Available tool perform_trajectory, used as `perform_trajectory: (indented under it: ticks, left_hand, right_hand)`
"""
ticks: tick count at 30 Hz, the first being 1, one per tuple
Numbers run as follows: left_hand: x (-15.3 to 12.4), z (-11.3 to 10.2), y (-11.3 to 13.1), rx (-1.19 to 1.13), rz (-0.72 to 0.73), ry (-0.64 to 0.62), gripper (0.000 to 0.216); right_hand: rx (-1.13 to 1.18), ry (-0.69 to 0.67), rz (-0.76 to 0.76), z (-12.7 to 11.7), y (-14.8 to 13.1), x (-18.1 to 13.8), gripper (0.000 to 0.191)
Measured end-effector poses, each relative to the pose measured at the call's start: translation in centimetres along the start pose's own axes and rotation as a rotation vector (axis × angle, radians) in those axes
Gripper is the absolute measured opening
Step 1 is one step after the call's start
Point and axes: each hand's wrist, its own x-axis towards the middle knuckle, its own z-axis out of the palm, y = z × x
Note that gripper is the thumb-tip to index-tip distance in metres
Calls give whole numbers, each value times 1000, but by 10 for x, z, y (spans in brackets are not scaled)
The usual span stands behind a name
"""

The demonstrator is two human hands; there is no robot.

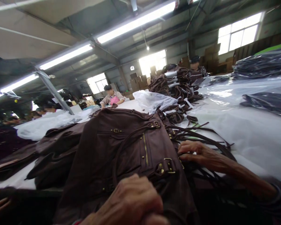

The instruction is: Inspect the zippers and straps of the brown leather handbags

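Observation:
A large dark brown handbag (131, 147) lies in front of me, its brass zip, buckles and a long looped handle facing up. Over its near part my left hand (131, 198) is closed, knuckles up; whatever the fingers hold is hidden under them. At the bag's right edge, my right hand (195, 153) has its thumb and fingers drawn together on the edge, near some brass fittings. Thin dark straps (199, 134) spread out beyond that hand.
More brown bags (61, 150) lie to the left. A tall heap of brown straps or handles (175, 82) stands at the back. Clear plastic (224, 90) and wrapped dark goods (262, 67) cover the right side. A person in a pink apron (114, 98) works across the table.

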Motion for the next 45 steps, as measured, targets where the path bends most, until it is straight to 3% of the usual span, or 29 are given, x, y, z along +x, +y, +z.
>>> perform_trajectory:
  ticks: [3, 5, 9, 13, 16, 19, 22, 23, 24, 26, 29, 33, 38, 41, 45]
  left_hand:
    - [37, -4, -31, 167, -54, 35, 43]
    - [43, 4, -53, 249, -26, -14, 58]
    - [22, 24, -81, 353, 52, -64, 66]
    - [4, 48, -102, 504, 151, 58, 62]
    - [1, 66, -124, 613, 206, 176, 55]
    - [7, 56, -130, 536, 277, 212, 44]
    - [30, 14, -106, 252, 287, 96, 29]
    - [42, -2, -96, 169, 216, 47, 27]
    - [57, -15, -86, 138, 118, 31, 23]
    - [90, -30, -76, 148, 152, -36, 20]
    - [137, -23, -86, 297, 301, -172, 37]
    - [166, 2, -114, 395, 350, -283, 21]
    - [158, 0, -129, 400, 396, -144, 18]
    - [150, -12, -133, 350, 465, -31, 18]
    - [150, -32, -133, 288, 457, 24, 24]
  right_hand:
    - [40, -68, 29, -7, 11, 17, 37]
    - [8, -33, 24, -11, 23, 30, 41]
    - [-278, 204, 11, -21, 39, 69, 41]
    - [-631, 340, 127, -41, 38, 135, 33]
    - [-696, 412, 180, -53, 38, 178, 32]
    - [-720, 447, 202, -52, 44, 196, 35]
    - [-726, 450, 220, -47, 51, 195, 33]
    - [-727, 447, 224, -46, 53, 193, 31]
    - [-728, 444, 227, -48, 55, 190, 30]
    - [-734, 454, 234, -55, 56, 187, 29]
    - [-760, 530, 254, -74, 50, 181, 31]
    - [-786, 622, 175, -78, 33, 154, 26]
    - [-478, 528, -243, -20, 17, 94, 15]
    - [-267, 479, -327, 14, 6, 69, 17]
    - [-261, 328, -412, 30, -10, 61, 14]
